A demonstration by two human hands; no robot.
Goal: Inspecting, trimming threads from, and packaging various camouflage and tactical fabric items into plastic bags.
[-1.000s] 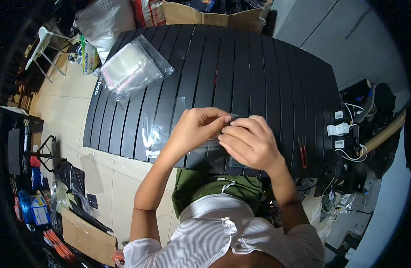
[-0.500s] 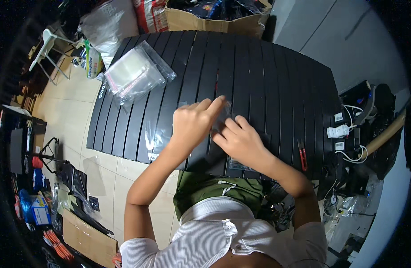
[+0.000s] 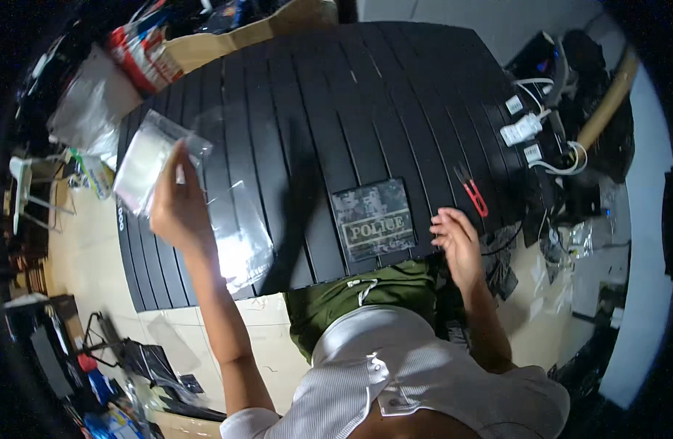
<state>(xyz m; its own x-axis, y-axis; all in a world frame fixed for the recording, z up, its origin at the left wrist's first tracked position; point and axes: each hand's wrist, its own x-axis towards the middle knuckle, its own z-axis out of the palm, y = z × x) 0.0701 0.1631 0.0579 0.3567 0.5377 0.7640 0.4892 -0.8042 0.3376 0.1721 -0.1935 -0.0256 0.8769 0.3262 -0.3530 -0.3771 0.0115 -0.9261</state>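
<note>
My left hand [image 3: 177,206] is over a stack of clear plastic bags [image 3: 137,170] at the table's far left, its fingers stretched out across them. A gap shows between finger and thumb; contact with the top bag cannot be made out. Near the front edge, in the middle, a flat dark square piece with a grey camouflage pattern and pale lettering [image 3: 373,208] lies flat. To its right my right hand [image 3: 457,245] hovers with fingers apart and slightly curled, holding nothing. Between my hands a loose clear bag [image 3: 242,238] lies at the front edge, shining with glare.
Red-handled thread snips [image 3: 474,196] lie beyond my right hand on the black slatted table [image 3: 417,95]. A white plug [image 3: 523,130] and cables are at the right edge. Beyond the table stand a cardboard box [image 3: 241,35] and a pale sack [image 3: 95,102].
My hands have come apart: the left has moved left to the bag stack, the right toward the snips. The dark camouflage piece now lies uncovered on the table. The view has shifted.
</note>
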